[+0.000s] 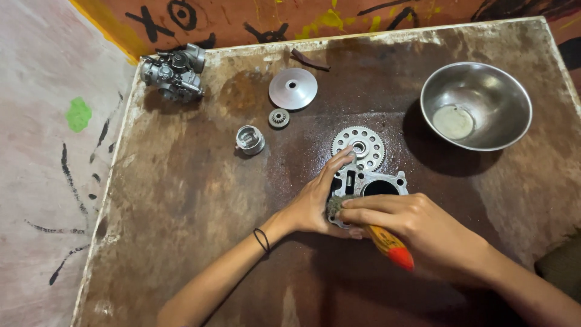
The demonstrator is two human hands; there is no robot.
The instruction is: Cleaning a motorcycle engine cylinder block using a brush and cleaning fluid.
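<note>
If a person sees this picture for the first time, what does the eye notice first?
At the centre, the left hand steadies a metal engine cylinder block while the right hand works a brush with an orange handle on it. A shiny steel bowl stands at the upper right, and a carburetor sits at the table's far left corner.

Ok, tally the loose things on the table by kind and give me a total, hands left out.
Toothed gears: 2, a large one with holes and a small one
Smooth disc: 1
Carburetor: 1
Piston: 1
Cylinder block: 1
Steel bowl: 1
Brush: 1
Dark strip: 1
Total: 9
</note>
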